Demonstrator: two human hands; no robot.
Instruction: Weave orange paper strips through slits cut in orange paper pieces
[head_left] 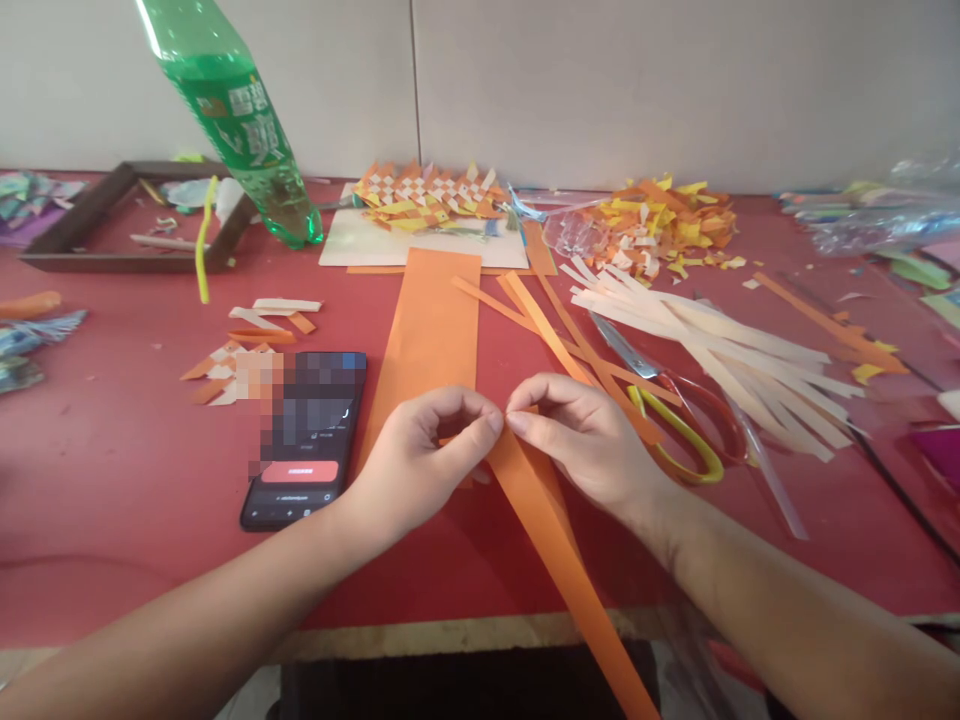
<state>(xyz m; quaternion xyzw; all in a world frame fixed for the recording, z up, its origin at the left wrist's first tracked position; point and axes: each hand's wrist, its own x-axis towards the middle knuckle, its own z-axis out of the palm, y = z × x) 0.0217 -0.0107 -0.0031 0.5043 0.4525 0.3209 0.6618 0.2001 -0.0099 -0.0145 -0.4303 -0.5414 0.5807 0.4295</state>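
Both of my hands meet over the red table, pinching one end of a folded orange paper strip (559, 560). My left hand (431, 450) has thumb and index finger closed at the strip's tip. Close beside it, my right hand (574, 435) pinches the same end between thumb and finger. The strip's long part hangs down past the table's front edge. Behind my left hand lies a wide flat orange paper sheet (439, 310). Narrow orange strips (555, 335) are spread beyond my right hand, near scissors (675, 400) with red and yellow handles.
A phone (307, 440) lies left of my hands. Cream paper strips (720, 350) fan out at right. Woven paper (431, 195) rests on a white board (352, 245). Paper scraps (667, 225), a green bottle (240, 130) and a dark frame (67, 225) stand along the back.
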